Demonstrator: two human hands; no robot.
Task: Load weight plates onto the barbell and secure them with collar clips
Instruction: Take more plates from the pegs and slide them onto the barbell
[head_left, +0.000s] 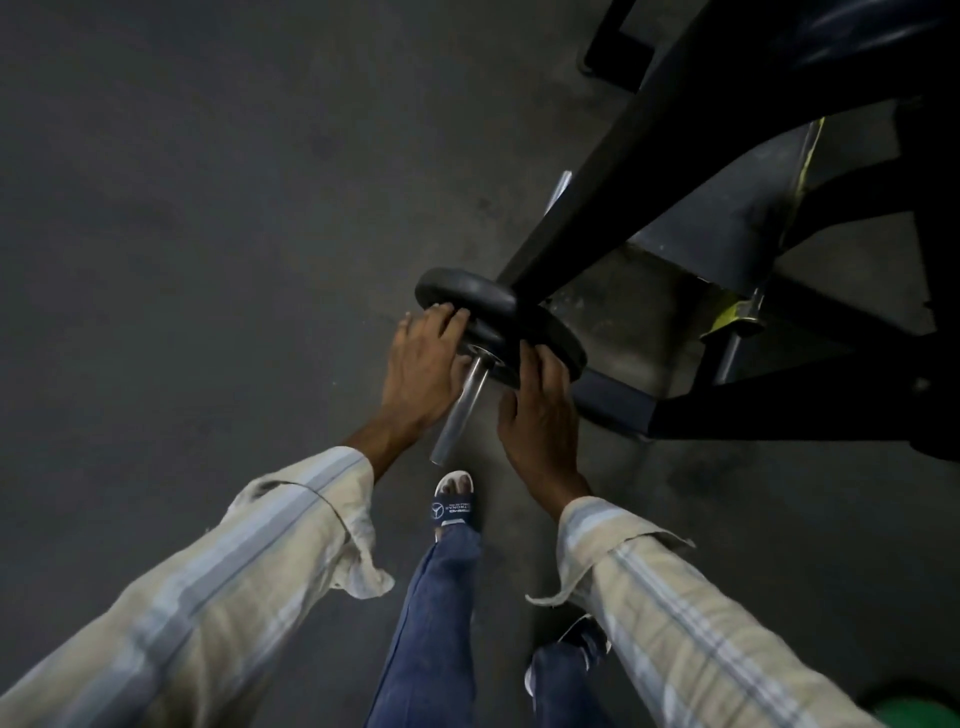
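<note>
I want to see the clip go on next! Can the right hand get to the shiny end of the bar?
Probably yes. The right hand rests on the plate right beside the bare bar end, with nothing between them. No clip shows in view.

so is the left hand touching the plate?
Touching. Head view: left hand fingertips lie on the weight plate rim, with no gap.
</note>
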